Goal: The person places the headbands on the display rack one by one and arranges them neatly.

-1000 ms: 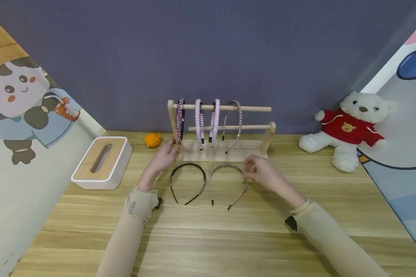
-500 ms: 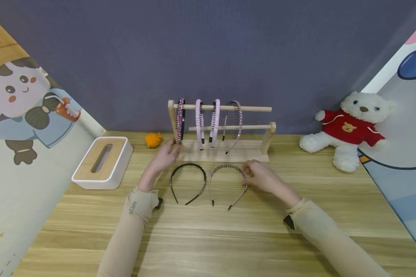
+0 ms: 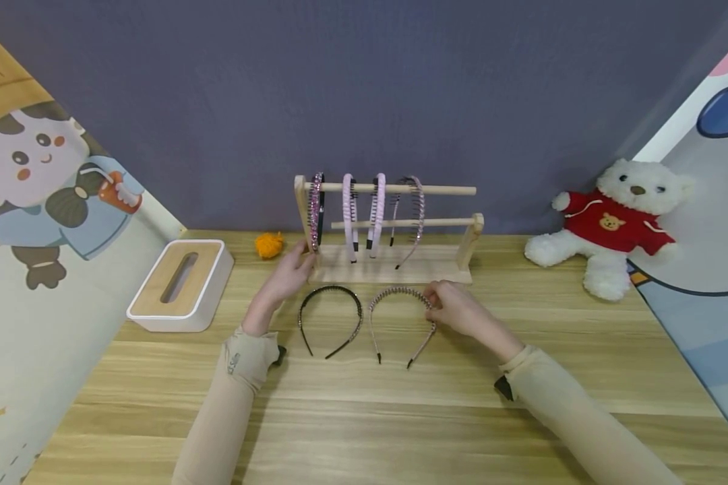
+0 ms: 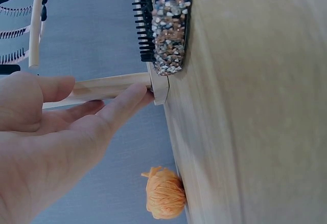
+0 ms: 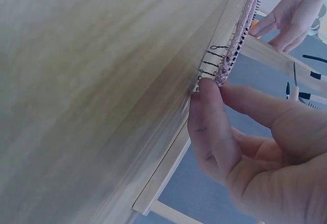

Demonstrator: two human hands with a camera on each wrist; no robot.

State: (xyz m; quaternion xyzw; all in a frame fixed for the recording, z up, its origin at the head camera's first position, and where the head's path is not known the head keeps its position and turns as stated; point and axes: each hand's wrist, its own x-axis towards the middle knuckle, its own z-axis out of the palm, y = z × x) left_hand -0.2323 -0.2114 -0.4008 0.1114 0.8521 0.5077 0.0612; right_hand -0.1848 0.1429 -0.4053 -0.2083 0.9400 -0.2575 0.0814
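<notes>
My right hand pinches the right side of a pink beaded headband with inner comb teeth, between thumb and fingers. Left of it lies a black beaded headband on the table. My left hand has its fingers fairly straight and rests on the left end of a wooden headband rack. In the left wrist view its fingertips touch the rack's post near the base. Several headbands hang on the rack: a sparkly pink one, two pale pink ones, and a thin pinkish one.
An orange yarn ball sits just left of the rack. A white tissue box with a wooden lid stands further left. At the back right sits a white teddy bear in a red hoodie. A dark wall backs the table.
My right hand has closed its fingertips on the pink headband, whose lower ends have shifted slightly right. The left hand stays at the rack's post.
</notes>
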